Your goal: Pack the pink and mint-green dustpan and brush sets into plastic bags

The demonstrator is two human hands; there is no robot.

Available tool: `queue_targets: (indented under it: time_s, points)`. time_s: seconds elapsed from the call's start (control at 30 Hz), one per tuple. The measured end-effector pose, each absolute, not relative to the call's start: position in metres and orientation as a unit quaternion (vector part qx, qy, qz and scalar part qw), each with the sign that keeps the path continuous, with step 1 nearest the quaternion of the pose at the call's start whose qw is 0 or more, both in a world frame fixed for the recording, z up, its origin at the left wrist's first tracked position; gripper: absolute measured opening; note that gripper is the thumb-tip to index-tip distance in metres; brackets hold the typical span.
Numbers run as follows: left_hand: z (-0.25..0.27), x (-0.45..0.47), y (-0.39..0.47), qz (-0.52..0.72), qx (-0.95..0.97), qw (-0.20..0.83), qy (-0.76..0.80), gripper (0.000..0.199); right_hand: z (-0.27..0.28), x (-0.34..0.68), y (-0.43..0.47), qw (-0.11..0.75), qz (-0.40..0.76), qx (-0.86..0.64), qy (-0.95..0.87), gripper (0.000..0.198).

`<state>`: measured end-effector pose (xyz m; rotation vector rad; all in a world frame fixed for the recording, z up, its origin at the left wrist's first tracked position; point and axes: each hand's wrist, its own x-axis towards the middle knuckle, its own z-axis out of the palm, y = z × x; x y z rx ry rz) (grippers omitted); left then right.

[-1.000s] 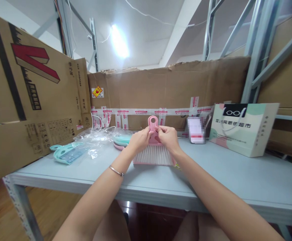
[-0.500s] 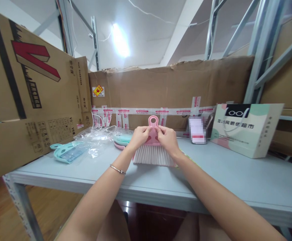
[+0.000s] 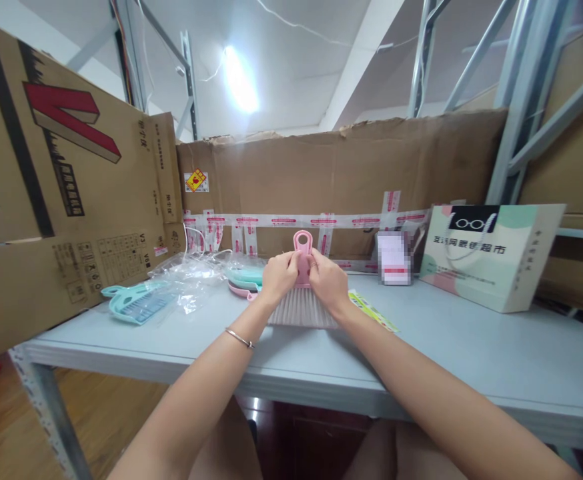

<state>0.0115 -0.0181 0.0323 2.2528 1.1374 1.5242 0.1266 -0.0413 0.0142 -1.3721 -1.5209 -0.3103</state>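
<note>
Both hands hold a small pink brush (image 3: 302, 248) upright at the middle of the grey table (image 3: 446, 347). Its white bristles (image 3: 299, 312) point down and rest on the tabletop. My left hand (image 3: 279, 275) grips the left side of the pink body, with a thin bracelet on that wrist. From the right, my right hand (image 3: 329, 280) pinches the same body, fingertips close to the left hand's. The looped handle stands clear above my fingers.
A teal brush in clear plastic (image 3: 136, 301) lies at the left, beside loose plastic bags (image 3: 191, 273) and stacked teal and pink dustpans (image 3: 244, 280). A yellow-green leaflet (image 3: 371, 311) lies right of the brush. A paper bag (image 3: 491, 253) stands at the right. Cardboard walls (image 3: 61, 193) enclose the left and back.
Both hands have closed in toward the brush's middle and now cover more of its pink body. The leaflet on the right has come into view.
</note>
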Motion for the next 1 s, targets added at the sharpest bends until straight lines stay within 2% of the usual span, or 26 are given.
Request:
queue_targets:
  time_s: [0.1,0.33,0.73,0.83,0.9,1.0]
  points:
    - [0.029,0.012,-0.018,0.515,0.752,0.068,0.404,0.038,0.009,0.125,-0.038,0.503,-0.159,-0.565,-0.634,0.036]
    - [0.027,0.011,-0.007,0.543,0.74,0.151,0.367,0.048,0.01,0.125,-0.041,0.515,-0.142,-0.569,-0.625,0.036]
    - [0.032,0.009,-0.013,0.541,0.749,0.12,0.362,0.046,0.015,0.124,-0.044,0.511,-0.087,-0.58,-0.628,0.035]
    - [0.034,0.005,-0.012,0.519,0.766,0.182,0.333,0.039,0.015,0.129,-0.041,0.529,-0.075,-0.539,-0.651,0.034]
    - [0.034,0.002,-0.01,0.501,0.768,0.237,0.323,0.031,0.014,0.132,-0.04,0.556,-0.103,-0.496,-0.659,0.032]
    - [0.032,-0.004,-0.005,0.531,0.732,0.258,0.341,0.026,0.013,0.133,-0.043,0.567,-0.195,-0.466,-0.651,0.025]
